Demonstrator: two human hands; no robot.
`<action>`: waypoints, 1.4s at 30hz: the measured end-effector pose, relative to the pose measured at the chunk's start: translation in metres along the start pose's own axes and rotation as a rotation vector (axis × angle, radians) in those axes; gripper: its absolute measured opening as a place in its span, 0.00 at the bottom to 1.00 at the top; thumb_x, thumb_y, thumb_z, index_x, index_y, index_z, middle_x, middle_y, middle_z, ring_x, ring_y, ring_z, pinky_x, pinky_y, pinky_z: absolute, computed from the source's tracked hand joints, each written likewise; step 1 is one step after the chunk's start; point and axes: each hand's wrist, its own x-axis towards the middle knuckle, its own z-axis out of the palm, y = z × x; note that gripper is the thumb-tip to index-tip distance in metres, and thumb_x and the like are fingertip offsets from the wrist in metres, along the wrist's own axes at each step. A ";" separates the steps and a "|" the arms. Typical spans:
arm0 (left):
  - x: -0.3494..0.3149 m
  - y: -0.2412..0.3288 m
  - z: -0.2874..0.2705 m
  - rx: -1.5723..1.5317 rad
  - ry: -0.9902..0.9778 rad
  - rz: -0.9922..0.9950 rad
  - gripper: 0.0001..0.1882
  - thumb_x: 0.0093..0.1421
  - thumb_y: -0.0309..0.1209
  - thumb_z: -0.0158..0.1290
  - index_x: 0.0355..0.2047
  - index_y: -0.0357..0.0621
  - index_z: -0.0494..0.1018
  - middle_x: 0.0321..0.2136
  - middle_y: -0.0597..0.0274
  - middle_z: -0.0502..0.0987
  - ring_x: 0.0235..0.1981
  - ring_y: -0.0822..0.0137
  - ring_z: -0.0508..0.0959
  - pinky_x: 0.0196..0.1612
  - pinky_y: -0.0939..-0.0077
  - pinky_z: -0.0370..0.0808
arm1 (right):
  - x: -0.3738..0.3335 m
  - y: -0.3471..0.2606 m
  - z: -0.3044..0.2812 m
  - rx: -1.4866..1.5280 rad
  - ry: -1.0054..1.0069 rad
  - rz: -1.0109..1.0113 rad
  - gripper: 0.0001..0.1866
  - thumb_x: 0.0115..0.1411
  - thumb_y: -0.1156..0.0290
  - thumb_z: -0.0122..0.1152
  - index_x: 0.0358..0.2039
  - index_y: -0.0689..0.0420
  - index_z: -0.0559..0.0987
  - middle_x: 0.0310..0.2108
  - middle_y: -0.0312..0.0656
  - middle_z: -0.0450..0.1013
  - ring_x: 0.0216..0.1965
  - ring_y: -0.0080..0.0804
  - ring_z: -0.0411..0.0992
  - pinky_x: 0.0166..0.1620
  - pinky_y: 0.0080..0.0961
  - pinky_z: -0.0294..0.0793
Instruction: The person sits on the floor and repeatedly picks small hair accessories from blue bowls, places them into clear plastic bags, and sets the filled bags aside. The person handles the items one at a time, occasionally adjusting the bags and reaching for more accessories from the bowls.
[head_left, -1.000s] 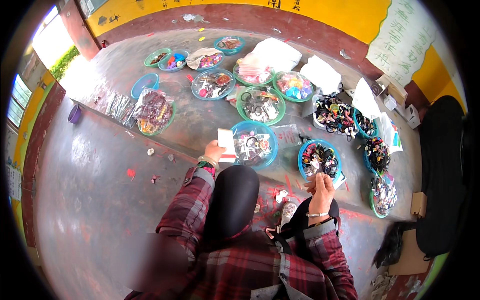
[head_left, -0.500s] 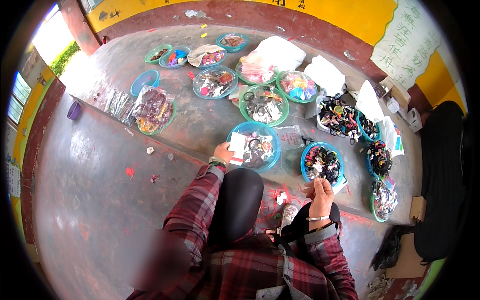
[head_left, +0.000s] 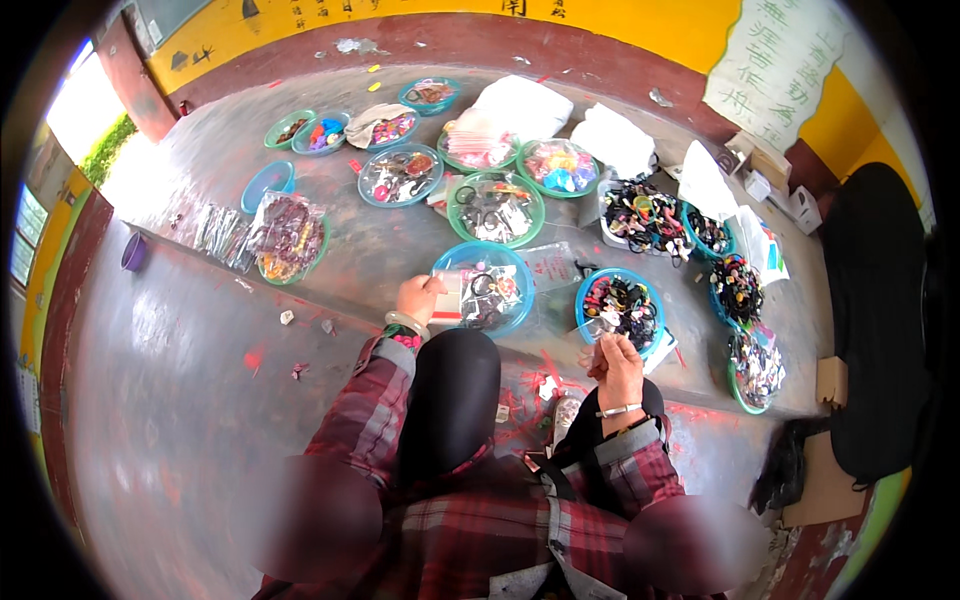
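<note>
My left hand (head_left: 418,299) is closed on the edge of a small flat card (head_left: 447,309), pale with a red band along its lower side. The card lies over the near left rim of a blue basin (head_left: 528,300) holding black hair ties (head_left: 484,284) and small plastic packets. At the right, my right hand (head_left: 618,368) pinches what looks like a bit of clear plastic film (head_left: 592,328) between thumb and fingers. It is just in front of another blue basin (head_left: 660,322), filled with dark hair ties and small colourful pieces (head_left: 622,306).
Several round basins with trinkets stand on the raised concrete ledge, among them a green basin (head_left: 538,226). White sacks (head_left: 520,105) lie behind them. A purple pot (head_left: 133,252) stands at the left, a long black case (head_left: 872,320) at the right. Red scraps litter the floor.
The whole view has shifted, so the basins appear farther left. Clear film now shows at my right fingertips. The card in my left hand has tilted and looks less bright.
</note>
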 end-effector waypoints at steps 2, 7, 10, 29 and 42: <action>-0.016 0.031 0.000 -0.110 -0.151 0.064 0.11 0.56 0.32 0.49 0.30 0.37 0.75 0.26 0.58 0.77 0.27 0.72 0.76 0.31 0.76 0.71 | -0.002 -0.008 0.004 0.041 0.015 0.097 0.08 0.58 0.66 0.52 0.25 0.54 0.71 0.21 0.40 0.74 0.17 0.24 0.70 0.19 0.15 0.65; -0.092 0.106 0.024 -0.233 -0.515 0.450 0.25 0.51 0.20 0.52 0.51 0.43 0.64 0.41 0.60 0.72 0.44 0.72 0.71 0.40 0.79 0.71 | -0.004 -0.012 0.000 0.156 -0.119 0.224 0.06 0.59 0.69 0.51 0.28 0.57 0.71 0.21 0.41 0.74 0.18 0.26 0.71 0.19 0.17 0.64; -0.124 0.127 0.044 -0.225 -0.568 0.523 0.31 0.49 0.19 0.53 0.55 0.47 0.61 0.52 0.60 0.62 0.48 0.70 0.68 0.39 0.80 0.71 | 0.000 -0.005 -0.009 0.224 -0.232 0.263 0.06 0.59 0.69 0.51 0.28 0.58 0.70 0.20 0.42 0.74 0.17 0.27 0.71 0.19 0.18 0.64; -0.120 0.097 0.072 -0.683 -0.627 -0.163 0.08 0.56 0.30 0.51 0.31 0.38 0.73 0.26 0.63 0.76 0.17 0.81 0.66 0.19 0.89 0.63 | -0.012 -0.006 0.003 -0.150 -0.370 0.207 0.17 0.54 0.60 0.59 0.38 0.60 0.75 0.32 0.34 0.73 0.36 0.21 0.68 0.40 0.18 0.64; -0.123 0.103 0.073 -0.757 -0.715 -0.170 0.09 0.56 0.31 0.52 0.32 0.37 0.73 0.26 0.62 0.77 0.26 0.77 0.75 0.22 0.88 0.62 | -0.009 -0.002 0.000 -0.133 -0.301 0.274 0.05 0.51 0.75 0.59 0.27 0.64 0.78 0.23 0.38 0.75 0.24 0.21 0.70 0.29 0.17 0.67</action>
